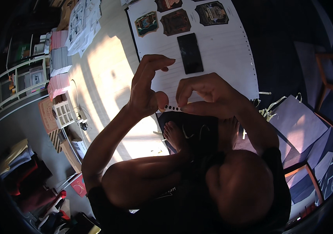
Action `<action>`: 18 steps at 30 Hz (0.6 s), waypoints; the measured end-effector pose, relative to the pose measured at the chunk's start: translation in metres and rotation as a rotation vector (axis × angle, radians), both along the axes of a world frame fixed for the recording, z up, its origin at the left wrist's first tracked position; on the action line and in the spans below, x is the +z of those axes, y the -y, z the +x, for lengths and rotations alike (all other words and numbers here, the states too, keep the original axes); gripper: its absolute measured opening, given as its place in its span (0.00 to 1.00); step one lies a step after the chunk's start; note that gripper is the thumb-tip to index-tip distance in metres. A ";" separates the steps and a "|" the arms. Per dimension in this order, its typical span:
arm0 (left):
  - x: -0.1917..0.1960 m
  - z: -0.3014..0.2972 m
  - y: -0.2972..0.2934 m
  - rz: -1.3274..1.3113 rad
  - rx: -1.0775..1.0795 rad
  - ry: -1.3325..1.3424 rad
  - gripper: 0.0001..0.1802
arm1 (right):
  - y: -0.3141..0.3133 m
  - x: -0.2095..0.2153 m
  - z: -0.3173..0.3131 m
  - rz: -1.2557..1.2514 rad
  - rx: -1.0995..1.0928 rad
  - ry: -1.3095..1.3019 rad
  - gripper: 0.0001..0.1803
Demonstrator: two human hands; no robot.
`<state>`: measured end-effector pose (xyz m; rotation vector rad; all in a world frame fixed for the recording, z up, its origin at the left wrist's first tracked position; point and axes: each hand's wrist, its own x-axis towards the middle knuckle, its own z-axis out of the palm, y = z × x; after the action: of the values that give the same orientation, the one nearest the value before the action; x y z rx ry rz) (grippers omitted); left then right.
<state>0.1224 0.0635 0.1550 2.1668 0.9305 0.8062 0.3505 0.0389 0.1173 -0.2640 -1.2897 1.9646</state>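
Note:
My right hand (213, 97) pinches a short white paper strip with a row of dark holes (172, 108) between thumb and fingertips. The other end of the strip meets the thumb of my left hand (145, 87), whose fingers are raised and curved well apart from that thumb. Both hands are over the near edge of a large white sheet (225, 54) with small holes down its right side. A dark phone (191, 53) lies on the sheet just beyond my hands.
Several dark ornate badge-shaped cards (175, 22) lie at the sheet's far end. Sunlight falls on the pale floor (112, 74) to the left, near stacks of paper (60, 60) and a white shelf (20, 84). Torn strips (268, 113) and loose sheets (299, 123) lie at right.

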 end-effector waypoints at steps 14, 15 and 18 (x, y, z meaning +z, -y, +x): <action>0.009 -0.018 -0.024 0.249 -0.112 -0.652 0.45 | 0.037 -0.026 0.100 -0.132 -0.125 0.324 0.04; 0.003 -0.008 -0.029 0.236 -0.171 -0.693 0.43 | 0.051 -0.034 0.130 -0.218 -0.204 0.288 0.04; -0.018 0.020 -0.033 0.157 -0.276 -0.733 0.34 | 0.082 -0.075 0.213 -0.317 -0.368 0.525 0.05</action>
<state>0.1427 0.0969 0.1366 2.7083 0.8801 -0.0792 0.5631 -0.0435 0.0428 -1.1519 -1.1211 1.8256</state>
